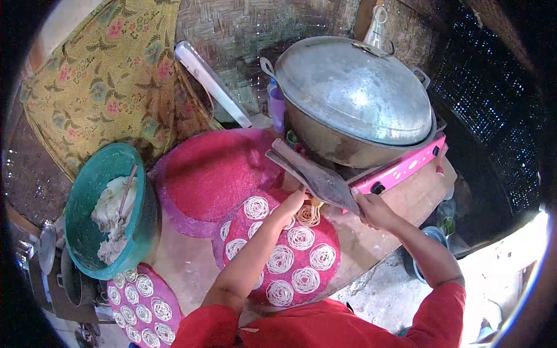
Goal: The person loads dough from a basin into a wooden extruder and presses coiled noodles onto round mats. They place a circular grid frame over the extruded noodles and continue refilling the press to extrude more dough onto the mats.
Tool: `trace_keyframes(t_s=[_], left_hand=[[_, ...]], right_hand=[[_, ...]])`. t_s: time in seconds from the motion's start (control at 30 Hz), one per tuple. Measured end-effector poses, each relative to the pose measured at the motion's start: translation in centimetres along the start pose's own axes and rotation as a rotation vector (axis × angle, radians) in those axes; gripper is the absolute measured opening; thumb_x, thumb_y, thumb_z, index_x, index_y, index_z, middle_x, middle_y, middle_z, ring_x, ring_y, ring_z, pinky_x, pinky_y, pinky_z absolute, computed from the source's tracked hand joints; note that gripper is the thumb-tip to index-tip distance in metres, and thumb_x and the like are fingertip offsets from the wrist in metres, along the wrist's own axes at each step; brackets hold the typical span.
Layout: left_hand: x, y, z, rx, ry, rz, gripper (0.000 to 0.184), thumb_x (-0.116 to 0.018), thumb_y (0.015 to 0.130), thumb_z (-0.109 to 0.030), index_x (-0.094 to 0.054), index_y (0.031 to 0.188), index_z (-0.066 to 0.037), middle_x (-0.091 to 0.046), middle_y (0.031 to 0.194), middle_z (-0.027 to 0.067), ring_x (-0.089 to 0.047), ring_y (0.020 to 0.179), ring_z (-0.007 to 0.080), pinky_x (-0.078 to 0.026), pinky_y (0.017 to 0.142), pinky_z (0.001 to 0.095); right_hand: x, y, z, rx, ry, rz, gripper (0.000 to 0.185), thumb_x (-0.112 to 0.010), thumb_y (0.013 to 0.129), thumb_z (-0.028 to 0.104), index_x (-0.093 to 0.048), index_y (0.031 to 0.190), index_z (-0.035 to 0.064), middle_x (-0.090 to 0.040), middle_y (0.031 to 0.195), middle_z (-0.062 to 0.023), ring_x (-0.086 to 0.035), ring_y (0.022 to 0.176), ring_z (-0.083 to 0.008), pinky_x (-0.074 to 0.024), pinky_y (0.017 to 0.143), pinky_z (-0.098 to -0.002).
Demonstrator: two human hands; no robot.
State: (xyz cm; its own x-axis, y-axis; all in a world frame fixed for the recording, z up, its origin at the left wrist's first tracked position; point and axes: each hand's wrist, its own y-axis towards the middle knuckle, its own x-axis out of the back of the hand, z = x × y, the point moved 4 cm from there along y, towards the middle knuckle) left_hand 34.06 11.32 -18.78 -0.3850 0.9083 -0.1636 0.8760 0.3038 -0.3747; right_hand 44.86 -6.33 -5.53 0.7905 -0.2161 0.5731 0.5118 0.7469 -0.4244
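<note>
A wooden press [322, 180] made of two long flat boards is between my hands, above the near pink mat. My left hand [295, 203] is closed at its near side, fingers partly hidden by the boards. My right hand [374, 210] grips its right end. Below the boards a yellowish part [316, 202] shows, and under it lies a brownish nest of thin strands [308, 215]. Several white strand nests [280, 258] lie in coils on the round pink mat [332, 233], below and beside my left forearm.
A big lidded pot [354, 93] stands on a pink stove [406, 168] at the back right. Left is a green basin [75, 232] holding white dough [113, 203] and a stick. Another pink mat [214, 174] lies behind; one with nests [152, 284] is at front left.
</note>
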Motion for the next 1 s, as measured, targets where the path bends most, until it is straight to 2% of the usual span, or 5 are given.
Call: trace_keyframes(t_s=[0.27, 0.6, 0.67, 0.77, 1.0], left_hand=[[-1.2, -2.1, -1.4, 0.101, -0.112, -0.088, 0.059, -0.019, 0.097, -0.047, -0.056, 0.120, -0.007, -0.063, 0.100, 0.0032, -0.047, 0.082, 0.0100, -0.040, 0.083, 0.0254], [0.2, 0.4, 1.0, 0.033, -0.009, -0.101, 0.075, -0.011, 0.093, -0.059, -0.063, 0.113, -0.009, -0.062, 0.112, 0.0092, -0.054, 0.103, 0.0159, -0.037, 0.095, 0.0312], [1.8, 2.1, 2.9, -0.074, 0.410, -0.002, 0.060, -0.013, 0.095, -0.054, -0.042, 0.133, -0.017, -0.054, 0.124, 0.0132, -0.052, 0.110, 0.0234, -0.035, 0.099, 0.0390], [2.5, 2.2, 4.1, -0.442, 0.903, -0.281, 0.054, -0.018, 0.097, -0.048, -0.044, 0.132, -0.017, -0.051, 0.125, 0.0156, -0.050, 0.109, 0.0336, -0.032, 0.098, 0.0472], [0.4, -5.0, 0.0, -0.440, 1.460, -0.395, 0.045, -0.035, 0.093, -0.044, -0.058, 0.122, -0.018, -0.034, 0.139, 0.0045, -0.047, 0.102, 0.0383, -0.039, 0.079, 0.0493]], right_hand=[[0.2, 0.1, 0.1, 0.020, -0.043, -0.035, 0.071, -0.029, 0.091, 0.060, -0.061, 0.074, -0.0011, -0.049, 0.051, -0.0065, -0.051, 0.042, -0.0171, -0.0421, 0.042, -0.0312], [0.8, -0.3, 0.6, 0.085, 0.000, -0.096, 0.067, -0.033, 0.093, 0.056, -0.058, 0.069, -0.0016, -0.048, 0.050, -0.0059, -0.050, 0.044, -0.0160, -0.0413, 0.044, -0.0319], [0.9, -0.6, 0.6, 0.081, 0.009, -0.111, 0.067, -0.033, 0.093, 0.056, -0.058, 0.069, -0.0016, -0.048, 0.050, -0.0058, -0.050, 0.044, -0.0160, -0.0412, 0.044, -0.0317], [1.0, -1.4, 0.8, 0.098, 0.037, -0.099, 0.067, -0.032, 0.094, 0.055, -0.058, 0.068, -0.0018, -0.048, 0.050, -0.0057, -0.049, 0.044, -0.0155, -0.0407, 0.044, -0.0312], [0.7, -2.4, -0.5, 0.161, 0.082, -0.097, 0.061, -0.034, 0.095, 0.048, -0.055, 0.063, -0.0006, -0.047, 0.049, -0.0053, -0.048, 0.044, -0.0141, -0.0395, 0.044, -0.0301]])
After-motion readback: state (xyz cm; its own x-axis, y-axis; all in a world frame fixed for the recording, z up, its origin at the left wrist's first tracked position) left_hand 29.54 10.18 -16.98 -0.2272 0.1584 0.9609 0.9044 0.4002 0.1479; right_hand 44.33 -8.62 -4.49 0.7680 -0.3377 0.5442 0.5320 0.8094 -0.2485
